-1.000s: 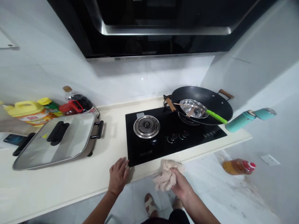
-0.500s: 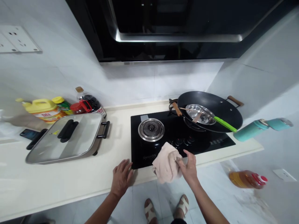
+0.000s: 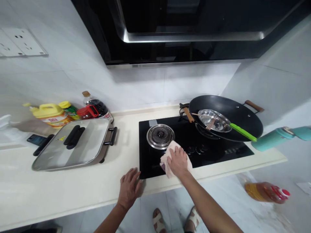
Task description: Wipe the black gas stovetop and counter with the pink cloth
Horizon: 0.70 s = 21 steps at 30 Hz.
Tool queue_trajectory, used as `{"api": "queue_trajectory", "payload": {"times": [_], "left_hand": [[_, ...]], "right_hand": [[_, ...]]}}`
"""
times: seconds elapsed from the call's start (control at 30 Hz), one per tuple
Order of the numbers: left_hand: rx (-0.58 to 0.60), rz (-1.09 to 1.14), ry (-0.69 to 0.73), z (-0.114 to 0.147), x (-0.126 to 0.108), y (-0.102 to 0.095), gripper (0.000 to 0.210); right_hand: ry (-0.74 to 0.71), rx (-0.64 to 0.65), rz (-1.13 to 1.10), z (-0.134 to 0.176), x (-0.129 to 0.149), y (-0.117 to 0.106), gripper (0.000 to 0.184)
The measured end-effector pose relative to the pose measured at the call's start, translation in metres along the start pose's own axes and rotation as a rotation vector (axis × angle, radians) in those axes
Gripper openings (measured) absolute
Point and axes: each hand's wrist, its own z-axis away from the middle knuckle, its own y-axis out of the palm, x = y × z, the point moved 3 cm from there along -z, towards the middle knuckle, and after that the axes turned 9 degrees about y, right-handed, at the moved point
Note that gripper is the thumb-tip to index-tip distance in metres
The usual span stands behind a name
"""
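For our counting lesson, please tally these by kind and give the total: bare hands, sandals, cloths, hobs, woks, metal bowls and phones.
Hands (left hand, right hand): 2
Sandals (left sandal, right sandal): 2
Pale pink cloth: 1
Black hob: 1
Wok: 1
Metal bowl: 1
Phone: 1
Total: 9

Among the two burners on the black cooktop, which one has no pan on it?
The left burner, nearest the cloth under the right hand: it carries none, while the right burner sits beneath the wok.
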Motion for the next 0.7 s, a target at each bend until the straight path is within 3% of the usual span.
{"api": "queue_trajectory", "payload": {"times": [0.17, 0.3, 0.4, 0.53, 0.63, 0.7], "left_hand": [[0.03, 0.016, -0.02, 0.0, -0.002, -0.002, 0.036], [0.033, 0.034, -0.027, 0.0, -0.001, 0.0, 0.036], [-0.006, 0.075, -0.048, 0.003, 0.002, 0.003, 0.043], [-0.115, 0.125, -0.13, 0.009, 0.011, 0.006, 0.051], [-0.132, 0.14, -0.154, 0.012, 0.016, 0.009, 0.049], [-0.11, 0.139, -0.142, 0.011, 0.017, 0.01, 0.047]], "right_hand": [[0.184, -0.017, -0.007, -0.052, 0.001, -0.01, 0.061], [0.216, -0.025, -0.063, -0.032, 0.031, -0.002, 0.065], [0.041, 0.036, -0.168, 0.009, 0.079, 0.009, 0.066], [-0.419, 0.088, -0.308, 0.056, 0.132, 0.015, 0.061], [-0.63, 0.111, -0.326, 0.067, 0.128, 0.015, 0.054], [-0.572, 0.084, -0.309, 0.06, 0.098, 0.013, 0.047]]}}
